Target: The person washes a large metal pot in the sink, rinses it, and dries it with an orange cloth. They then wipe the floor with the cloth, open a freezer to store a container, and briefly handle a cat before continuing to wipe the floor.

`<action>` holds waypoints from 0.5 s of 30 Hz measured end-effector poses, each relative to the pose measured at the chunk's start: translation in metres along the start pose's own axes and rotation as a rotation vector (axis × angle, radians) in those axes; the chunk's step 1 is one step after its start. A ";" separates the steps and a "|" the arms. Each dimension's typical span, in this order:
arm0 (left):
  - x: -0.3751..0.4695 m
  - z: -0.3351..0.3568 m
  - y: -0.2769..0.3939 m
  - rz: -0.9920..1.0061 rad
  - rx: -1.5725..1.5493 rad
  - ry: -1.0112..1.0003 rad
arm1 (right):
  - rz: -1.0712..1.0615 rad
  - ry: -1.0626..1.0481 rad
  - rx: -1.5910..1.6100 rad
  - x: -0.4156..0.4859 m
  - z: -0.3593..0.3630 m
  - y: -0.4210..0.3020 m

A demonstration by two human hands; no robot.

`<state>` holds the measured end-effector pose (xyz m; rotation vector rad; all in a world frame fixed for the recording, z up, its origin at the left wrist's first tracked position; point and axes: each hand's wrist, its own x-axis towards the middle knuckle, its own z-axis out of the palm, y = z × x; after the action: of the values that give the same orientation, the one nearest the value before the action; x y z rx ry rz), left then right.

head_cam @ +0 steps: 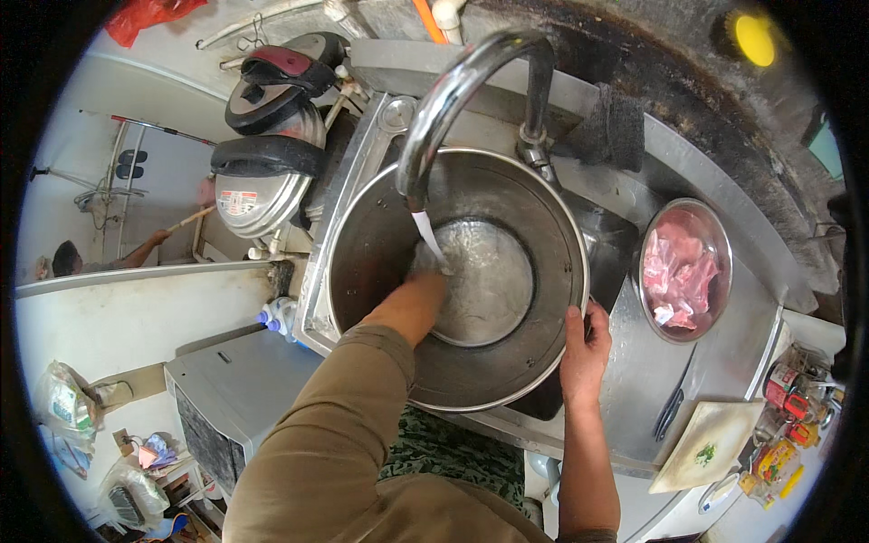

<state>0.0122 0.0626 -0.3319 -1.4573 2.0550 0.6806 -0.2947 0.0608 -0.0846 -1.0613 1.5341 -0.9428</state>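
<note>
A large stainless steel pot (489, 380) sits over the sink, its open mouth facing me. From the curved chrome faucet (468, 75) a stream of water (428, 234) falls into it. My left hand (417, 302) reaches inside, close to the stream and the pot's bottom. Motion blurs its fingers; a greyish patch shows by them, and I cannot tell whether it is something held. My right hand (587, 346) grips the pot's rim on the right, thumb on the edge and fingers around the outside.
Right of the pot, a steel bowl (728, 271) holds raw meat (679, 271). Nearer lie a black-handled knife (671, 414) and a cutting board (706, 468) with chopped greens. A dark cloth (614, 129) hangs behind. Pot lids (265, 176) stand at left; jars (777, 461) crowd the far right.
</note>
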 end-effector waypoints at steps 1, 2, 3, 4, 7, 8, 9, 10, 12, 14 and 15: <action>-0.007 0.019 0.027 0.107 -0.042 -0.086 | 0.000 -0.001 0.018 0.000 0.004 -0.001; -0.010 0.026 0.056 0.215 -0.062 -0.145 | 0.004 -0.012 0.022 -0.001 0.006 -0.003; -0.010 0.021 0.085 0.318 -0.070 -0.177 | 0.010 -0.025 0.012 -0.001 0.006 -0.004; 0.000 0.010 0.105 0.379 -0.058 -0.179 | 0.012 -0.034 -0.003 -0.001 0.007 -0.004; 0.051 -0.046 0.096 0.195 0.164 -0.051 | 0.025 -0.041 0.000 0.002 0.006 -0.009; 0.065 -0.047 0.070 0.053 0.152 0.040 | 0.037 -0.038 0.010 0.000 0.005 -0.009; 0.069 -0.042 0.036 -0.101 0.100 0.180 | 0.040 -0.041 -0.017 -0.001 0.002 -0.010; 0.060 -0.035 0.011 -0.205 0.054 0.294 | 0.040 -0.054 -0.041 0.000 0.000 -0.011; 0.032 -0.013 -0.007 -0.222 0.020 0.295 | 0.045 -0.025 -0.021 0.001 0.001 -0.013; 0.002 0.022 0.015 -0.064 -0.009 0.079 | 0.005 -0.042 -0.057 0.000 0.001 -0.010; -0.009 0.033 0.037 0.045 -0.035 -0.019 | -0.020 -0.054 -0.077 0.002 0.002 -0.008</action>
<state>-0.0158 0.1017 -0.3465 -1.4224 2.0764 0.7485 -0.2920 0.0561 -0.0784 -1.1494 1.5285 -0.8678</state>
